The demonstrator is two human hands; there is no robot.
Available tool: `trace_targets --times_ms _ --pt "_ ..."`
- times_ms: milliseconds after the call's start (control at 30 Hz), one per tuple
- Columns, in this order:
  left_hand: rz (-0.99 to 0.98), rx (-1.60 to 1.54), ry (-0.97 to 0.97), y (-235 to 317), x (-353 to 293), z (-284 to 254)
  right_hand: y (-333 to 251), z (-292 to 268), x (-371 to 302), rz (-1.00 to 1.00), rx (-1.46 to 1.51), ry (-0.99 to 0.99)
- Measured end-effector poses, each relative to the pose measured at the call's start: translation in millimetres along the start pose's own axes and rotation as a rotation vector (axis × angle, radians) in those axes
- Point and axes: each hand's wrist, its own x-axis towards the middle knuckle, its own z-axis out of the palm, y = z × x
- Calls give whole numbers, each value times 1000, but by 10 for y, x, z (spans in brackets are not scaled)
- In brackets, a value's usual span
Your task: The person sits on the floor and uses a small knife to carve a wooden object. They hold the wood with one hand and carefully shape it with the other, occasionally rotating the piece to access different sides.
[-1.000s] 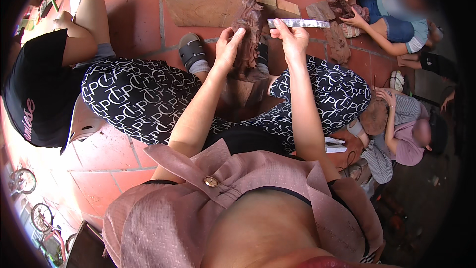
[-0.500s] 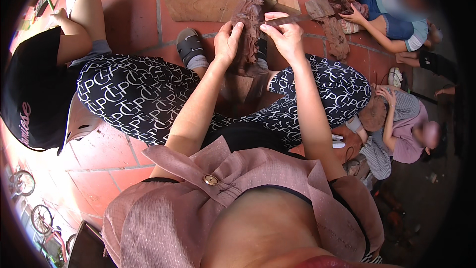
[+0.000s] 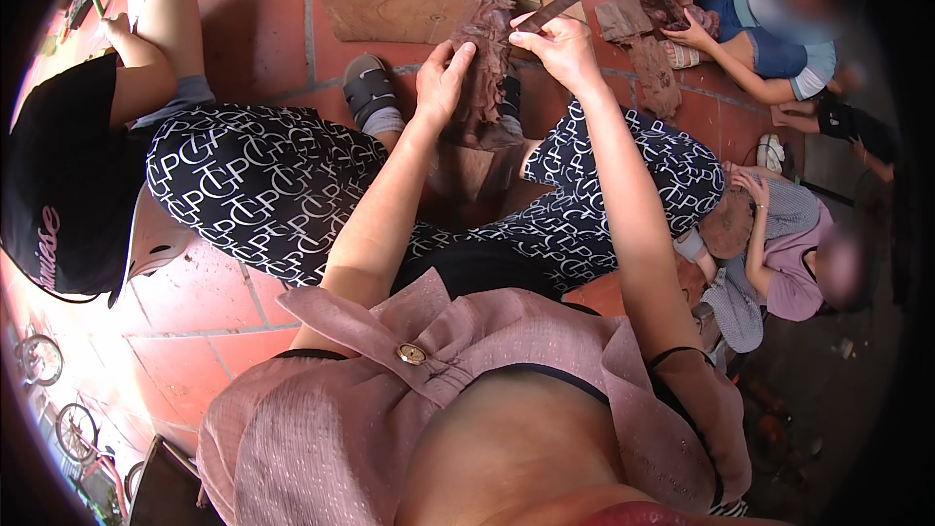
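A dark reddish-brown wood carving (image 3: 484, 58) with a rough, rippled surface stands between my feet, its round top pointing away from me. My left hand (image 3: 444, 86) is closed round its left side, thumb on top. To the right of the carving, my right hand (image 3: 563, 54) pinches a narrow, flat, dark strip (image 3: 557, 8) that slants up and to the right. Its kind, file or folded sandpaper, I cannot tell. The strip's near end lies close to the carving; whether it touches is unclear. Below the carving is a wooden block (image 3: 472, 170), partly in shadow.
A thick wooden slab (image 3: 390, 5) lies ahead on the red tiled floor (image 3: 263, 24), with orange-brown carvings behind it. At the upper right, another person handles a dark carving (image 3: 672, 10) beside wood pieces (image 3: 651, 68). People sit close on the left and lower right.
My right hand has turned the dark strip from nearly level to slanting up and right. My left hand stays on the carving, which has hardly moved.
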Motion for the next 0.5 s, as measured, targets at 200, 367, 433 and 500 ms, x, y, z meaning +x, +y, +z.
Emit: trace_targets --times_ms 200,367,433,500 --pt "-1 -50 -1 -115 40 -24 -105 136 -99 -209 -80 62" --pt "-22 -86 7 -317 95 37 -27 58 -48 -44 -67 40" --pt "-50 -114 -50 -188 87 59 -54 105 -93 -231 -50 153" --pt "-92 -174 -153 -17 35 1 -167 162 -155 -440 -231 286"
